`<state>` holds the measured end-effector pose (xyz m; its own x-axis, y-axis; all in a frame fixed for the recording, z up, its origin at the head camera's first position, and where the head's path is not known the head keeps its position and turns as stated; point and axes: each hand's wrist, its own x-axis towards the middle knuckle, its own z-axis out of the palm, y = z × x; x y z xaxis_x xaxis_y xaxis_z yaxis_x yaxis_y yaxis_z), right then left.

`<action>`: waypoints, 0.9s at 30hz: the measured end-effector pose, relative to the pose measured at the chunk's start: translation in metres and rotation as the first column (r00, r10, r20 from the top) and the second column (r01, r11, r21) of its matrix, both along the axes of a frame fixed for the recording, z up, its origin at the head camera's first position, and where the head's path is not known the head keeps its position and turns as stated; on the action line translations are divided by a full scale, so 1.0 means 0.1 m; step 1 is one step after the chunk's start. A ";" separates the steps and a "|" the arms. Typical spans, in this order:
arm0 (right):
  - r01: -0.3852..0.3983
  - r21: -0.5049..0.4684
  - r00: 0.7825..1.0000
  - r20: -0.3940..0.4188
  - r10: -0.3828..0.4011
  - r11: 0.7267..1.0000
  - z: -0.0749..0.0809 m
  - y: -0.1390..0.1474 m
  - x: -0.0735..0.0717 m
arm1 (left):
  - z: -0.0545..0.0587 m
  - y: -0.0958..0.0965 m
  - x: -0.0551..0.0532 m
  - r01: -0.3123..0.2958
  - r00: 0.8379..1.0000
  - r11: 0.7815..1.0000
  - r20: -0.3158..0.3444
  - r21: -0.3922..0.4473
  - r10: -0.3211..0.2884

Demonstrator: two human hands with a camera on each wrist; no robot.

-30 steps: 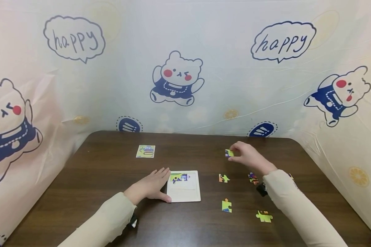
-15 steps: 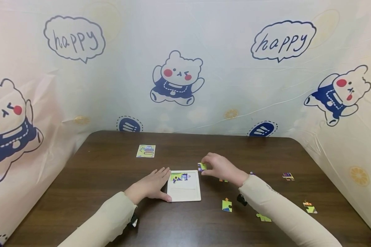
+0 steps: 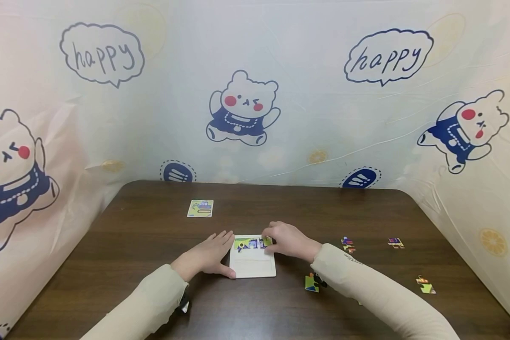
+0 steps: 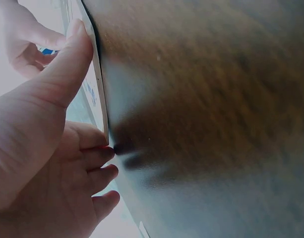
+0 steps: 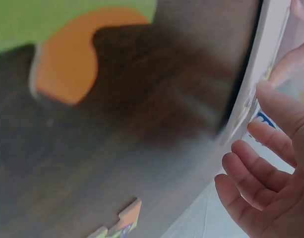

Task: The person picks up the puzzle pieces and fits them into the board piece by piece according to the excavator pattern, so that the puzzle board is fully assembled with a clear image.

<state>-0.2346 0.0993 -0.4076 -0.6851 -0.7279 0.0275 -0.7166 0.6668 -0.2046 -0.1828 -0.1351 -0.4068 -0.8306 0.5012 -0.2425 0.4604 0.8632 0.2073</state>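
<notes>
Piece (image 3: 267,241): at the right hand's (image 3: 290,241) fingertips, over the tray (image 3: 255,269)
Right hand: I see it pinch the piece
Left hand (image 3: 209,254): spread wide, touching the tray
Card (image 3: 200,208): beyond the left hand

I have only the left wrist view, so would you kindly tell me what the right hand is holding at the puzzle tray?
Observer: In the head view, the right hand holds a green-and-purple puzzle piece at the far right corner of the puzzle tray.
Operator: Thank you; is any loose piece near the tray's right side?
Observer: Yes, a green piece with an orange tab lies there.
Operator: And which lies farthest right?
Observer: A green-and-orange piece.
</notes>
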 end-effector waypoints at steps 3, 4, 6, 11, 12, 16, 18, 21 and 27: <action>-0.004 0.003 1.000 0.000 0.004 1.000 -0.02 -0.03 -0.01 | 0.00 0.00 0.00 -0.003 1.000 1.000 0.003 0.003 0.003; -0.006 0.004 1.000 -0.001 0.006 1.000 -0.02 -0.04 -0.01 | 0.00 0.00 0.00 -0.004 1.000 1.000 0.003 0.004 0.004; -0.003 0.012 1.000 -0.001 0.003 1.000 -0.02 -0.05 -0.01 | 0.00 0.00 0.00 -0.004 1.000 1.000 0.006 0.008 0.004; 0.007 0.020 1.000 0.010 -0.007 1.000 -0.01 -0.08 0.00 | 0.01 0.00 0.00 -0.004 1.000 1.000 0.010 0.008 0.003; 0.007 0.018 1.000 0.011 -0.008 1.000 -0.01 -0.08 0.00 | 0.01 0.00 0.00 -0.005 1.000 1.000 0.010 0.008 0.005; 0.005 0.008 1.000 0.015 -0.005 1.000 -0.01 -0.09 0.00 | 0.01 0.00 0.00 -0.011 1.000 1.000 0.012 0.007 0.011; 0.004 0.013 1.000 0.010 -0.004 1.000 -0.02 -0.10 0.00 | 0.01 0.00 0.00 -0.010 1.000 1.000 0.012 0.009 0.010; 0.003 0.020 1.000 0.004 -0.003 1.000 -0.03 -0.10 -0.01 | 0.01 0.00 0.00 -0.007 1.000 1.000 0.010 0.009 0.007; -0.002 0.013 1.000 0.015 0.002 1.000 -0.02 -0.09 -0.01 | 0.01 0.00 0.00 -0.003 1.000 1.000 0.006 0.015 0.003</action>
<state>-0.2353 0.0899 -0.4094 -0.6837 -0.7297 0.0082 -0.7151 0.6678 -0.2065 -0.1831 -0.1353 -0.4058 -0.8306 0.5024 -0.2400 0.4563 0.8613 0.2236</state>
